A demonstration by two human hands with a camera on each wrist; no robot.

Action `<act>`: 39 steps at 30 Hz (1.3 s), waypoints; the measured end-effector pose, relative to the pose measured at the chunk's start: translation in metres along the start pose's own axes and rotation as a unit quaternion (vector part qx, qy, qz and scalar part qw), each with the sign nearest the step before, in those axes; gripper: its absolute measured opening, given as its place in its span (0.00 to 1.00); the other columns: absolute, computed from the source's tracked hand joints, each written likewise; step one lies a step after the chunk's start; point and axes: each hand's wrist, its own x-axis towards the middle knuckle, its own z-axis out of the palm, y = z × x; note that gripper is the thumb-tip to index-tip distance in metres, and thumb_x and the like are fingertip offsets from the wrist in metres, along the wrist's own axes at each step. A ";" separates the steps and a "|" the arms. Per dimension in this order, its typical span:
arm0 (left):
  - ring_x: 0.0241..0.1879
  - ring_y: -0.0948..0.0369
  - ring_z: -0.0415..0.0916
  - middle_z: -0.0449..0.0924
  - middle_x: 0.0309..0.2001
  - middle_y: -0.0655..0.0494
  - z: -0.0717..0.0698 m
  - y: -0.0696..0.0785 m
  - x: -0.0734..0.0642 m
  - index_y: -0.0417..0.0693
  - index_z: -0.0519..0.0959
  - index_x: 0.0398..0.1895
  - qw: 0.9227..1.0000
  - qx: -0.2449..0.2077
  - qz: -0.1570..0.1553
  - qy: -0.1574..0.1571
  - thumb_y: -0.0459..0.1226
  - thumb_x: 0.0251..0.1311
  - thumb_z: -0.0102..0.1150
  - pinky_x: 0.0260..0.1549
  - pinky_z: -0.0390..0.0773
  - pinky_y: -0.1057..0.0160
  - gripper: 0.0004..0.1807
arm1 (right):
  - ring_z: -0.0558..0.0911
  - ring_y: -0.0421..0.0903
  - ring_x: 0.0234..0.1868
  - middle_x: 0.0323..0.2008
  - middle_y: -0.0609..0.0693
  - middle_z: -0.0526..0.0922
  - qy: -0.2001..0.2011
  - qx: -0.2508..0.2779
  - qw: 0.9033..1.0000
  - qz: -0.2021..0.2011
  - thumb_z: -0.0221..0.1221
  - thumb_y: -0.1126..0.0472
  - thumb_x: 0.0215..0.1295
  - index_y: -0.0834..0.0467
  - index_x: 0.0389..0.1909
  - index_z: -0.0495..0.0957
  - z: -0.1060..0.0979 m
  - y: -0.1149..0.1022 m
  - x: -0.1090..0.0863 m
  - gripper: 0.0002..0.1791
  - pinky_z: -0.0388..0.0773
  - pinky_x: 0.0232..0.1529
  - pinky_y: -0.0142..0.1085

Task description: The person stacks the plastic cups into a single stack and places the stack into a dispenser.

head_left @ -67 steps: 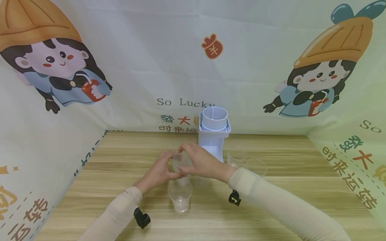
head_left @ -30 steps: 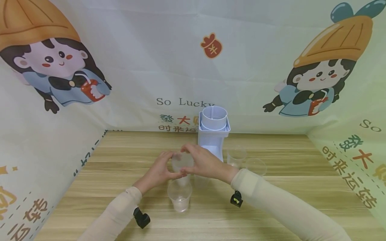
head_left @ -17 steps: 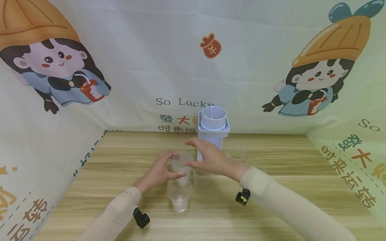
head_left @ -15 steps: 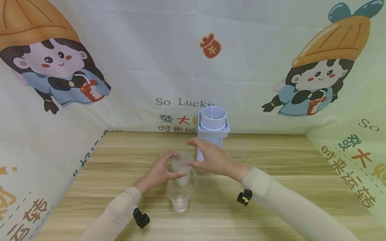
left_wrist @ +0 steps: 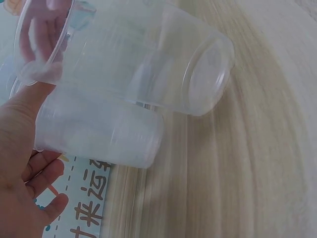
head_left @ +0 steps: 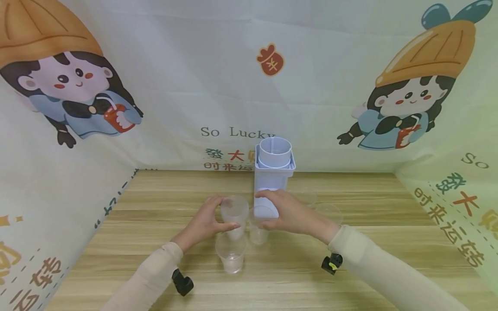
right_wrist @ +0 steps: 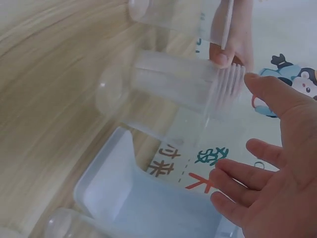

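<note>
In the head view, my left hand [head_left: 206, 220] holds a stack of nested clear plastic cups [head_left: 234, 209], its thumb on the near side and fingers on the far side. The several stacked rims [right_wrist: 229, 87] show in the right wrist view. My right hand [head_left: 293, 214] is over the table to the right, thumb and fingers spread close to the rim of a single clear cup [head_left: 258, 235]. Another clear cup [head_left: 232, 259] stands upright in front of the stack; in the left wrist view this front cup [left_wrist: 133, 54] overlaps it.
Behind the right hand stands a pale blue plastic holder [head_left: 271, 181] with a round tube [head_left: 275, 152] on top. Two more clear cups stand to the right, one of them a cup [head_left: 328, 211] beyond the right wrist. A printed cloth [head_left: 186, 86] backs the wooden table [head_left: 155, 185].
My right hand has let go of the stack's rim and moved right and down to the single cup beside it. The left hand keeps its place on the stack.
</note>
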 end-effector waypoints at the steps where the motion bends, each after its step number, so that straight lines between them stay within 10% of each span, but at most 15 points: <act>1: 0.60 0.50 0.70 0.78 0.59 0.47 0.000 0.000 0.000 0.45 0.75 0.59 1.000 -0.001 -0.001 -0.001 0.48 0.45 0.78 0.60 0.75 0.45 0.37 | 0.81 0.57 0.54 0.53 0.61 0.82 -0.005 -0.005 1.000 0.000 0.73 0.50 0.53 0.57 0.64 0.70 0.000 0.001 -0.002 0.39 0.79 0.56 0.51; 39: 0.60 0.50 0.70 0.78 0.58 0.46 0.003 0.001 0.001 0.44 0.74 0.61 1.000 0.006 -0.006 0.001 0.48 0.45 0.78 0.60 0.75 0.45 0.40 | 0.84 0.54 0.50 0.50 0.56 0.85 0.007 -0.017 1.000 0.007 0.73 0.52 0.54 0.57 0.63 0.72 0.016 0.015 -0.015 0.36 0.81 0.51 0.46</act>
